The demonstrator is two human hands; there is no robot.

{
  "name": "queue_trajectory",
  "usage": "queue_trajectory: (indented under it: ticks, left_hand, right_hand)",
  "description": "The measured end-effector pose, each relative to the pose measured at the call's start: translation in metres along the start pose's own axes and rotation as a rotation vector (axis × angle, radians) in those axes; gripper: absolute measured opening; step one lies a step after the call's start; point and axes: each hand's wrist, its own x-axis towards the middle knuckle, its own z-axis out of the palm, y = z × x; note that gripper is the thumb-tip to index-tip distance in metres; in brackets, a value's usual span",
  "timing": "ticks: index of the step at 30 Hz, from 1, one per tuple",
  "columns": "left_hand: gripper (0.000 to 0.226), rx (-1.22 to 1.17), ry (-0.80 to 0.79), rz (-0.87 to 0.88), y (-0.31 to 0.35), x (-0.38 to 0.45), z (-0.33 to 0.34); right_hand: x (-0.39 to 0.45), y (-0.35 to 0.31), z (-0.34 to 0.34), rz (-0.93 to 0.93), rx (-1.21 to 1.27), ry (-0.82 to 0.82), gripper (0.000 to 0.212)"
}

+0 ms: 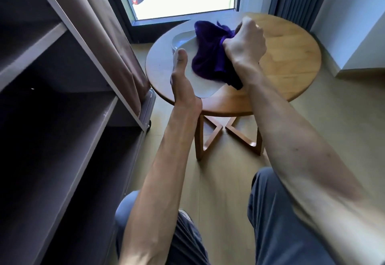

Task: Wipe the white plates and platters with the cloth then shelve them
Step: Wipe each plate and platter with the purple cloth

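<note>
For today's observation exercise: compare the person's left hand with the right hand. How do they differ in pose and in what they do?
The left hand lies nearly flat, thumb extended, against the edge of the white platter; the right hand is a fist. The left hand holds no cloth; the right hand grips the purple cloth bunched over the platter. Both work above the round wooden table.

On the round wooden table [291, 60], the flat white platter [205, 89] lies toward eight o'clock, a stack of white plates [181, 39] behind it at eleven. The grey open shelving unit [68, 89] stands at nine o'clock, left of the table.
</note>
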Motion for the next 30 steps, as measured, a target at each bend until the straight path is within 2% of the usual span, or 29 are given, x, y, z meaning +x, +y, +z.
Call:
queue_trajectory:
  ticks: [3,6,8,11,14,18,21,23,27,30]
  left_hand:
    - [0.048,-0.031,0.002,-0.012,0.008,0.002,0.0]
    - [0.041,-0.047,0.034,0.008,0.011,0.0,0.002]
    - [0.041,-0.074,0.068,0.037,0.012,0.003,0.002]
    - [0.058,-0.205,0.042,0.011,0.016,0.008,-0.001]
    - [0.068,-0.238,0.007,-0.037,0.018,0.01,-0.009]
    - [0.057,-0.234,-0.001,-0.029,0.022,0.011,-0.014]
    - [0.056,-0.195,0.038,0.016,0.019,0.005,-0.012]
    - [0.047,-0.167,0.079,-0.016,0.017,0.002,-0.011]
    - [0.04,-0.1,0.047,-0.059,0.009,-0.003,-0.007]
    - [0.052,-0.065,0.035,-0.019,0.009,-0.004,-0.001]
  right_hand:
    - [-0.003,-0.025,0.003,-0.085,-0.001,0.017,0.03]
    - [-0.015,-0.048,0.008,-0.171,0.01,-0.046,0.029]
    - [-0.027,-0.058,0.012,-0.216,0.087,-0.155,0.025]
    - [-0.047,-0.063,0.023,-0.293,0.123,-0.33,0.016]
    - [-0.051,-0.054,0.027,-0.248,0.089,-0.421,0.019]
    - [-0.041,-0.034,0.027,-0.124,0.045,-0.538,0.035]
    - [-0.033,-0.021,0.03,-0.04,0.043,-0.512,0.042]
    - [-0.023,-0.016,0.027,0.009,0.024,-0.457,0.043]
    - [0.006,-0.018,0.018,0.023,-0.042,-0.276,0.026]
    - [0.013,-0.033,0.015,-0.032,-0.048,-0.189,0.019]
